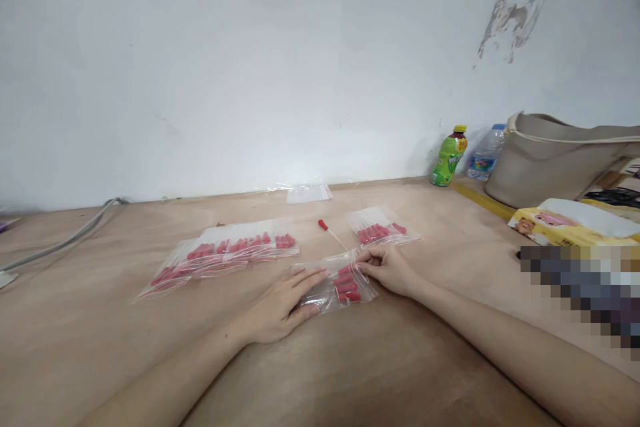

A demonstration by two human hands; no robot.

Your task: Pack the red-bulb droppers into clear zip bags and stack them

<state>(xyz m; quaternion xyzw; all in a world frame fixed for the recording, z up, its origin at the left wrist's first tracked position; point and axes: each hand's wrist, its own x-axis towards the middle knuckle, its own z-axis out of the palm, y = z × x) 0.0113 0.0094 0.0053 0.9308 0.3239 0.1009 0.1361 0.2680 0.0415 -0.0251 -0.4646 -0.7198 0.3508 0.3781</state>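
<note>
A clear zip bag (327,301) with several red, tube-like pieces (346,284) inside lies flat in front of me. My left hand (283,300) rests on the bag's left part, fingers stretched out and thumb apart. At the upper right edge, my right hand (385,268) pinches the bag between thumb and fingertips. Just beyond it lies a loose red-tipped piece (323,224) with a thin pale stem running toward the bag. Another filled zip bag (383,221) sits behind my right hand. Several overlapping filled bags (235,245) are spread to the left.
By the wall lie flat, clear bags (307,194). At the right stand a green bottle (449,159), a water bottle (485,155) and a grey bin (540,163). A yellow tissue pack (545,225) lies nearer me. A grey cable (75,240) crosses the left side.
</note>
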